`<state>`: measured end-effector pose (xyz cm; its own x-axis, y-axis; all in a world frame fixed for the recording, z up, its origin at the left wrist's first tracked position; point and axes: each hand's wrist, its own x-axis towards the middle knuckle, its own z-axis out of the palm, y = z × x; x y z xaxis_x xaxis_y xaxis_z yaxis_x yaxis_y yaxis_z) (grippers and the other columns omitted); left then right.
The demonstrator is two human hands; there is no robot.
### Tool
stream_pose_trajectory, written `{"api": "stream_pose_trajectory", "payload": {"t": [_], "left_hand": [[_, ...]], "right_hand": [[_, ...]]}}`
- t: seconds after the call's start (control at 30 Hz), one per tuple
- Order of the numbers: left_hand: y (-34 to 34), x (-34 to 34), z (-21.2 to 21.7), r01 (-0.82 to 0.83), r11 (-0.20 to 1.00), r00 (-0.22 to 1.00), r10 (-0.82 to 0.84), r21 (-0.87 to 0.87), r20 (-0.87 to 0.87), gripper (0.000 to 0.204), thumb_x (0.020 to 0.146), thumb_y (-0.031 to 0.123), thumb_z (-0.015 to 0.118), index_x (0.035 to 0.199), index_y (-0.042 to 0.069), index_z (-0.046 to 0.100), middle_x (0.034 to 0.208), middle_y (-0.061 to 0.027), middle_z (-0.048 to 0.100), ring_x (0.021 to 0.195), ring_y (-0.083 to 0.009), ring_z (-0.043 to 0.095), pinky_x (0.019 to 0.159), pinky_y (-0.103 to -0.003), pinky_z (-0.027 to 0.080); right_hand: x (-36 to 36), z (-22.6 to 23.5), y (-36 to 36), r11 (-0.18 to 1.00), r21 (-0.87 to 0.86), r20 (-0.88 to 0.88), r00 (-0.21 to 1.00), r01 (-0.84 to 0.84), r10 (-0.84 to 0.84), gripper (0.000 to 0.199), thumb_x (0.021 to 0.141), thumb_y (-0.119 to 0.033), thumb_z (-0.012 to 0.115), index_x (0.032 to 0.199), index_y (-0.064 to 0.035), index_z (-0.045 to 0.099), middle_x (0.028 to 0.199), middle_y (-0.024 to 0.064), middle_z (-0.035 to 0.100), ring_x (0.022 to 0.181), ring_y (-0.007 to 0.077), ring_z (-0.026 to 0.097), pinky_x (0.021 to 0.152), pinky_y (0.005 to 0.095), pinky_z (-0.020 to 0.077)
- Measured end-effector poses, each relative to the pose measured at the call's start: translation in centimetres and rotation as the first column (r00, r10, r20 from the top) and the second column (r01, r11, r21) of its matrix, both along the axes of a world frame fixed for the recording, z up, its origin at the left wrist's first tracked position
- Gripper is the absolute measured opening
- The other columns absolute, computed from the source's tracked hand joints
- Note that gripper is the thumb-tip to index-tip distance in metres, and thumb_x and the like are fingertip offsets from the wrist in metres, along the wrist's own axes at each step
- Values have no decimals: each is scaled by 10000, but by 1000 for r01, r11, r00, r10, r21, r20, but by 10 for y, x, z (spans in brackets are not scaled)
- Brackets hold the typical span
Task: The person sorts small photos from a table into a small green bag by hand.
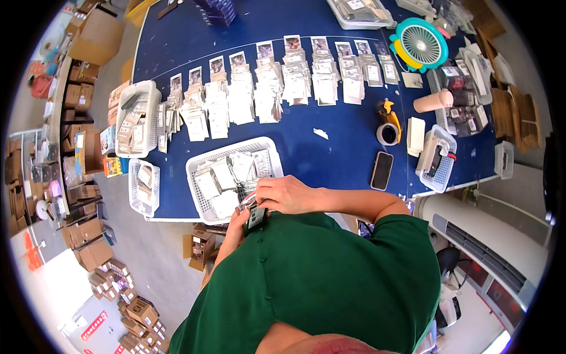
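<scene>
While both hands (268,203) clasp it, card stack (254,217) beside white basket (197,177)

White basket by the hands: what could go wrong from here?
1. The white basket sits at the blue table edge; a nudge from the right hand might push it off.
2. The small stack of packets in the left hand is held off the table and could spill to the floor.
3. The phone lies near the same edge.
</scene>
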<state>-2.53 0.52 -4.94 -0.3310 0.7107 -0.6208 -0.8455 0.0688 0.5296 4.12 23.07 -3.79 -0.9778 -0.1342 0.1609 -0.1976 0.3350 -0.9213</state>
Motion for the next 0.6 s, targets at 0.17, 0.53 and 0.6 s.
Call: {"api": "stream_pose_trajectory", "payload": {"t": [0.17, 0.53, 0.6], "left_hand": [[8, -5, 0, 23, 998, 999, -24, 58, 28, 825, 817, 368, 773, 1459, 25, 385, 1187, -183, 651, 1060, -231, 656, 918, -330, 539], [-22, -14, 2, 49, 994, 999, -50, 100, 9, 783, 868, 389, 721, 1447, -20, 388, 1235, -172, 630, 1090, -220, 642, 960, -332, 510], [-36, -16, -12, 90, 986, 995, -84, 141, -45, 793, 865, 421, 720, 1437, -25, 400, 1243, -162, 627, 1087, -212, 641, 957, -324, 510]], "right_hand": [[-24, -2, 27, 966, -93, 221, 941, -242, 257, 142, 926, -163, 607, 922, -69, 714, 953, 47, 618, 858, 244, 642, 747, 365, 500], [-34, 11, -3, 951, 14, 182, 936, -309, 301, 119, 926, -156, 597, 922, -77, 687, 947, 30, 618, 902, 209, 650, 727, 346, 513], [-33, 20, -13, 964, 94, 82, 967, -248, 240, 115, 924, -157, 603, 915, -68, 676, 936, 35, 617, 905, 206, 649, 730, 348, 514]]}}
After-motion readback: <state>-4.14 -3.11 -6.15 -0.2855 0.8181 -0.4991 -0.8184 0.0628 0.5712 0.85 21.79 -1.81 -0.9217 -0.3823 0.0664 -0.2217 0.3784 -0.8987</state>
